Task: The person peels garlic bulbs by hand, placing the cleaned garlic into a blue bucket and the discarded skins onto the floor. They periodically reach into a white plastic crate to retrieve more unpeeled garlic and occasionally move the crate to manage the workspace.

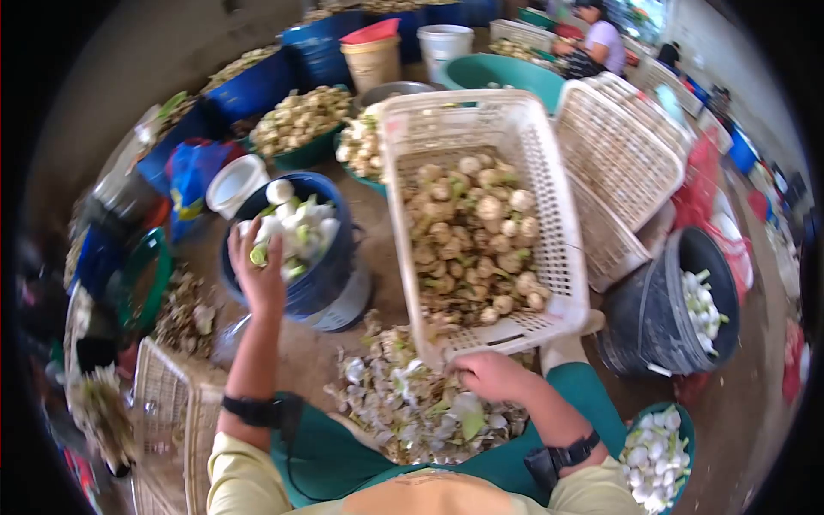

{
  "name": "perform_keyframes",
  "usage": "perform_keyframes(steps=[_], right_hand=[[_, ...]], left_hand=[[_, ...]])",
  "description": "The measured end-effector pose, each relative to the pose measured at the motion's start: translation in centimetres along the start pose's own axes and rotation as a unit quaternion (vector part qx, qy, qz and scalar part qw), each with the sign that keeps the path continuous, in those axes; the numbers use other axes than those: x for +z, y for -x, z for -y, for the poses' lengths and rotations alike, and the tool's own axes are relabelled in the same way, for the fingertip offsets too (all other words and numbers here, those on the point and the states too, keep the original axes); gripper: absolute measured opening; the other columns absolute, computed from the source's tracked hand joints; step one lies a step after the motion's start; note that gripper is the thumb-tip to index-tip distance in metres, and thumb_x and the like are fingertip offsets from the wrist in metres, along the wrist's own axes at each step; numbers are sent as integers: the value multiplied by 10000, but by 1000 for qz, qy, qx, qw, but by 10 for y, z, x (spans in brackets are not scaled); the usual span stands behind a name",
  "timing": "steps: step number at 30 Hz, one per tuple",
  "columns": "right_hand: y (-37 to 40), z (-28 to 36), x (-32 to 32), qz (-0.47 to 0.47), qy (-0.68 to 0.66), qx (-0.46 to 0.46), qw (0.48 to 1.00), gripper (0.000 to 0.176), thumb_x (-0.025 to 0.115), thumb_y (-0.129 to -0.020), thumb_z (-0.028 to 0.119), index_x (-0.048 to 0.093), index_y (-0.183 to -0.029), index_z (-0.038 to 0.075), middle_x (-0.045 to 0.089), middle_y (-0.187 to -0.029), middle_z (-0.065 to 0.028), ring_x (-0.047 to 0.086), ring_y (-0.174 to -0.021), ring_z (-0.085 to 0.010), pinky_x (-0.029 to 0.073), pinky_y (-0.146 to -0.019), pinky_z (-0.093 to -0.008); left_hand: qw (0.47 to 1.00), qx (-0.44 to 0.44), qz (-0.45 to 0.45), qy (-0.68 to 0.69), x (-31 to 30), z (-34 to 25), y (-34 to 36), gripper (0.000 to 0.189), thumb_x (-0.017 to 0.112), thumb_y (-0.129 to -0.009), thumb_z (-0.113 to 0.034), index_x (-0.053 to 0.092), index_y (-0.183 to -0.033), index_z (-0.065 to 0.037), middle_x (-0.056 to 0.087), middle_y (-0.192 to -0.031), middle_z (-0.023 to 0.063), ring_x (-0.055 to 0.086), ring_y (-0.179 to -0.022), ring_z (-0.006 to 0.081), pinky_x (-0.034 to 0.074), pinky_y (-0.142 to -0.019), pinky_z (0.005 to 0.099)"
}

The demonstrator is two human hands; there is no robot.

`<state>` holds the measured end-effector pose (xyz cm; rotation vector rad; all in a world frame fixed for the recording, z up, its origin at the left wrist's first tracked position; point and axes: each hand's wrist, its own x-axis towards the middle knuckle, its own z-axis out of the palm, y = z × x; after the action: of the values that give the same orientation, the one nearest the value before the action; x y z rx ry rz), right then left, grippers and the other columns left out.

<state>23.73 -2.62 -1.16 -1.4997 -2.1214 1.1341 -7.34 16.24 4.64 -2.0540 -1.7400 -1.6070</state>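
Observation:
My left hand (255,266) reaches over a blue bucket (322,287) of peeled white onions (302,227). Between its thumb and fingers sits a peeled onion (259,254) with its green cut end towards me. Close to the near rim of a white plastic crate (566,283), my right hand (491,376) has its fingers curled together; I cannot tell what is in them. The tilted crate holds many brownish unpeeled onions (472,245). Below my right hand, a heap of papery onion skins (429,408) lies between my knees.
A black bucket (631,309) and a green basin (687,438), both with peeled onions, stand at my right. Stacked white crates (622,146) lean behind. Heaped basins and a large green tub (506,77) line the back. A person (601,43) sits far right.

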Motion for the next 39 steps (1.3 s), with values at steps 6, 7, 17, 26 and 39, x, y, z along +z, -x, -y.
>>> perform_keyframes(steps=[6,7,17,26,39], right_hand=[[-52,-120,-86,-143,183,295,927,268,487,-774,129,609,-1008,86,621,-966,-162,590,-902,-319,465,-787,-410],[-62,-140,-83,-141,186,297,926,268,487,-774,129,609,-1008,86,621,-966,-162,590,-902,-319,465,-787,-410],[-98,-201,-65,155,79,318,932,357,564,-766,146,573,-1120,105,604,-984,-142,612,-766,-252,511,-679,-320],[-23,7,38,-326,-236,-14,915,290,577,-792,152,483,-1060,88,559,-967,-114,573,-886,-215,454,-750,-317],[-6,56,62,-371,-207,68,903,257,520,-709,92,540,-947,-4,591,-715,-144,544,-542,-229,426,-512,-323]], left_hand=[[995,66,75,-9,8,-4,51,411,601,-736,-80,550,-1142,-116,266,-1408,137,161,-1330,339,196,-1047,450],[995,56,77,20,9,-10,60,392,594,-717,-42,558,-1101,-107,272,-1403,152,160,-1332,349,183,-1051,462],[931,50,326,158,19,-60,111,364,658,-677,-34,589,-1032,-76,349,-1329,192,293,-1263,386,264,-1019,457],[867,-38,418,267,36,-117,181,640,669,-726,-58,367,-1290,-71,439,-1163,154,508,-1047,269,494,-770,307],[921,95,356,128,-26,-117,182,566,738,-649,-134,482,-1153,-95,499,-1082,126,595,-836,289,500,-690,362]])
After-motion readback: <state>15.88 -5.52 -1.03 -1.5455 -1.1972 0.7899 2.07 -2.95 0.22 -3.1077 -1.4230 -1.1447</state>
